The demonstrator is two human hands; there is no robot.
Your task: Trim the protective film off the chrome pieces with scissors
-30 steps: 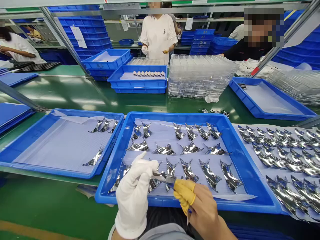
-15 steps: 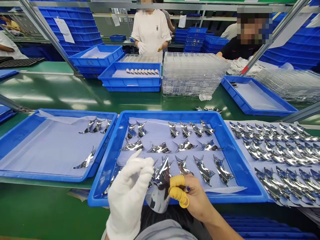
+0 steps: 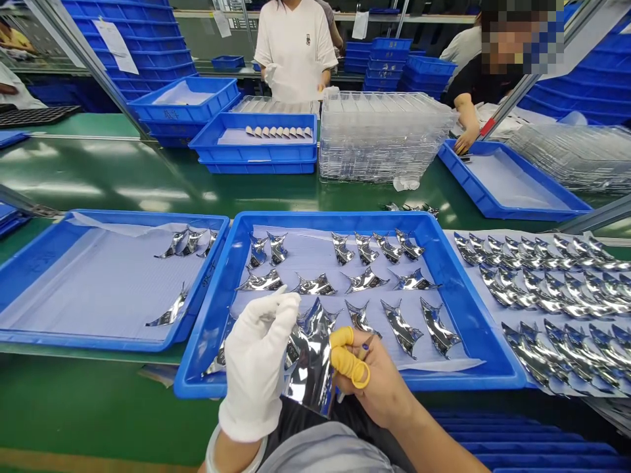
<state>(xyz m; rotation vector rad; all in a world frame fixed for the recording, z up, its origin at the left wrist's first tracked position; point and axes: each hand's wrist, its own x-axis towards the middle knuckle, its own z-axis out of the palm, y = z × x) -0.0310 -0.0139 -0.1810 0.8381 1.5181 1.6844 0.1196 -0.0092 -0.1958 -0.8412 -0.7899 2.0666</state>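
Note:
A mirror-bright curved sheet piece (image 3: 308, 371) stands up between my hands, above the front rim of a blue tray (image 3: 325, 220). My left hand (image 3: 255, 368), in a white glove, grips its left side. My right hand (image 3: 372, 374), with yellow finger cots on two fingers, pinches its right edge. A small tool tip with a blue part (image 3: 365, 346) shows above those fingers. Rows of similar pointed silver pieces (image 3: 401, 328) lie on a pale liner in the tray, and my hands hide part of its front row.
To the left stands a second blue tray (image 3: 113, 220) holding several silver pieces. More pieces lie on a white sheet (image 3: 542, 282) to the right. Beyond are stacked clear plastic trays (image 3: 384, 135), a blue tray of small cone-shaped parts (image 3: 251, 141), and a co-worker (image 3: 296, 49).
The shiny piece has risen from the tray and now spreads wider between my hands. The whole view has tilted upward. A co-worker's hand has reached the far right tray.

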